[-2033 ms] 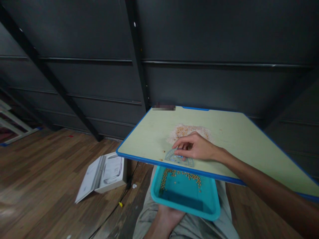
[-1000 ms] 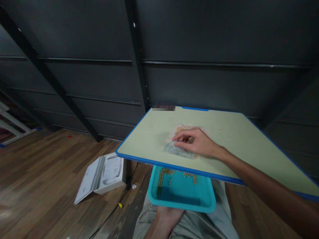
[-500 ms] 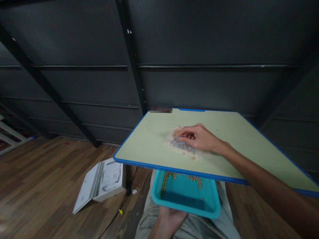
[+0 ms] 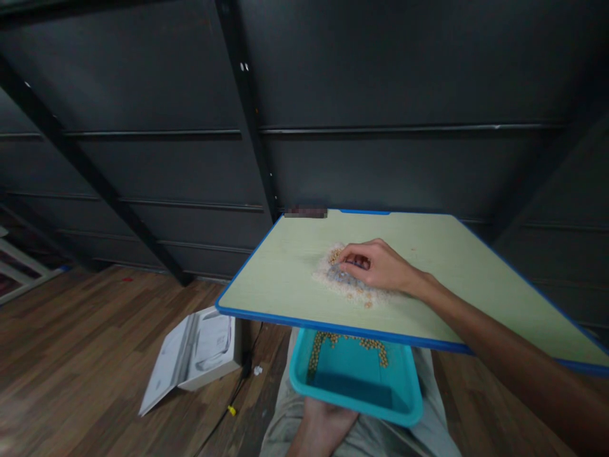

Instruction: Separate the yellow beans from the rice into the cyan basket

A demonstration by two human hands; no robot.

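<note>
My right hand (image 4: 375, 261) is closed in a pinch over a small heap of white, rice-like grains (image 4: 328, 274) on the pale green table (image 4: 266, 270). What its fingertips hold, if anything, is hidden. Bluish-grey material (image 4: 349, 277) lies under the fingers, too blurred to name. Beige beans (image 4: 334, 255) are clustered at the far side of the heap, with a few at its near edge. Below the table edge, my left hand (image 4: 326, 422) supports a turquoise tray (image 4: 352, 397) from beneath, its fingers out of sight. Beans (image 4: 316, 355) line the tray's far and left sides.
The table has a blue rim (image 4: 295, 320) and stands against a dark panelled wall (image 4: 404, 76). A white box (image 4: 214, 349) with its lid open lies on the wooden floor (image 4: 85, 330) at left. Near it runs a black cable (image 4: 219, 416).
My right hand stays at the heap, its fingers shifted only slightly. Less blue shows in the material under them. The view has tilted a little; the tray stays in my left hand.
</note>
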